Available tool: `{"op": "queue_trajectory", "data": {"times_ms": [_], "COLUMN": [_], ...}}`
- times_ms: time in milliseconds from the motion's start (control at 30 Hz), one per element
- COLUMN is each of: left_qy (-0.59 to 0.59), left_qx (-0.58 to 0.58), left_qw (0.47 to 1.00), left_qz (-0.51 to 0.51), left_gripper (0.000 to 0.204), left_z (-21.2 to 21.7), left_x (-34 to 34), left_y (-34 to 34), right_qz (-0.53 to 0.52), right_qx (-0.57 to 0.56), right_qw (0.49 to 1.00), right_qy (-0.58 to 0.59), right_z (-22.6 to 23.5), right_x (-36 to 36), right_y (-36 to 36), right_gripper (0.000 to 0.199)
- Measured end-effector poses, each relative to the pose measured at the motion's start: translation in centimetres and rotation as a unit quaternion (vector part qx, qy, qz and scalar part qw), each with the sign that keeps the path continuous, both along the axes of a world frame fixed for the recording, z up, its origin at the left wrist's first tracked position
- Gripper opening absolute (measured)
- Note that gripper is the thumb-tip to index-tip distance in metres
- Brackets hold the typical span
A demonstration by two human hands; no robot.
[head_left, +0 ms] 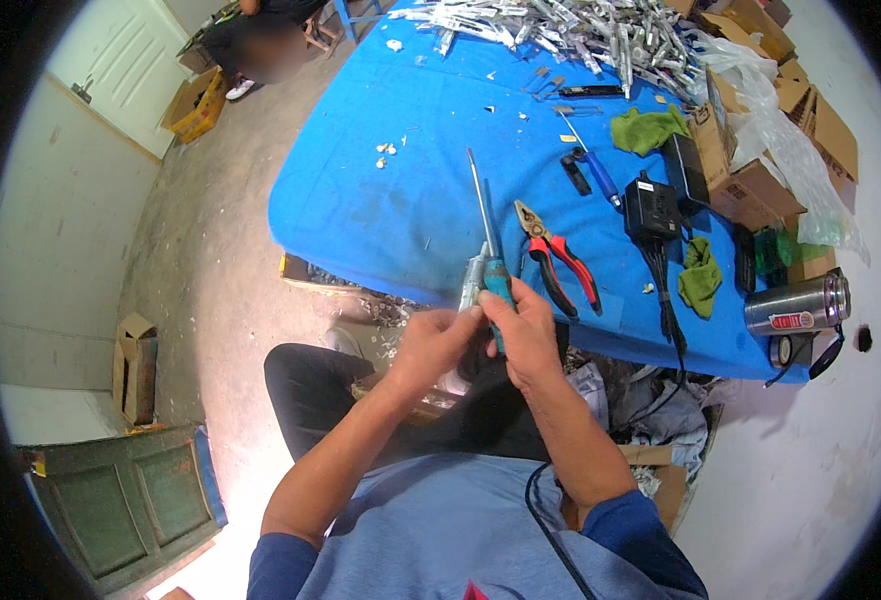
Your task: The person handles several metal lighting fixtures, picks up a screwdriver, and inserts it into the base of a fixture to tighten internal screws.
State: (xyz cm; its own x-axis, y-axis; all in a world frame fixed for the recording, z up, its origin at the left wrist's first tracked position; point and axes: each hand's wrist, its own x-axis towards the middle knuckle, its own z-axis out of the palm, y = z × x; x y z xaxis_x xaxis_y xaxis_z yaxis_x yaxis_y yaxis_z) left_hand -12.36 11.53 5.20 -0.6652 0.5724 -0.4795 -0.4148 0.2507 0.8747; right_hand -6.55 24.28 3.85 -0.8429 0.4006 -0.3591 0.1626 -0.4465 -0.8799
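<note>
My right hand [529, 335] is wrapped round the teal handle of a screwdriver [498, 278], whose long thin shaft points up and away over the blue-covered table. Right beside it, my left hand [435, 345] grips a slim, silvery, partly clear piece [473, 278] held upright; its exact kind is hard to make out. Both hands meet just in front of the table's near edge, above my lap. Closest to them on the cloth lies a pair of combination pliers [553, 255] with red and black handles, jaws pointing away.
A heap of similar silvery pieces [586, 35] covers the far side of the blue tablecloth [361, 215]. At right lie a blue-handled screwdriver [601, 178], a black adapter [653, 208] with cables, green cloths [701, 277], a steel thermos [796, 304] and cardboard boxes [746, 190].
</note>
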Motion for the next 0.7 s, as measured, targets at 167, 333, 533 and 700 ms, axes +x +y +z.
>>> {"op": "queue_trajectory", "data": {"times_ms": [167, 333, 533, 700], "left_qy": [0.047, 0.059, -0.023, -0.013], "left_qx": [-0.045, -0.053, -0.060, -0.036], "left_qw": [0.998, 0.997, 0.998, 0.999], "left_qz": [0.003, 0.008, 0.015, 0.003], "left_gripper": [0.038, 0.038, 0.033, 0.030], "left_z": [-2.0, -3.1, -2.3, -3.3], "left_x": [-0.4, -0.8, -0.5, 0.0], "left_y": [-0.2, -0.3, 0.4, 0.9], "right_qz": [-0.019, -0.010, 0.008, -0.021], "right_qx": [0.071, 0.147, 0.125, 0.137], "right_qw": [0.997, 0.989, 0.992, 0.990], "right_qy": [-0.032, -0.034, -0.032, -0.006], "right_z": [1.4, 0.5, 0.1, -0.7], "right_x": [2.4, 4.7, 5.1, 4.3], "right_y": [0.8, 2.2, 2.6, 2.2], "right_gripper": [0.028, 0.031, 0.036, 0.037]}}
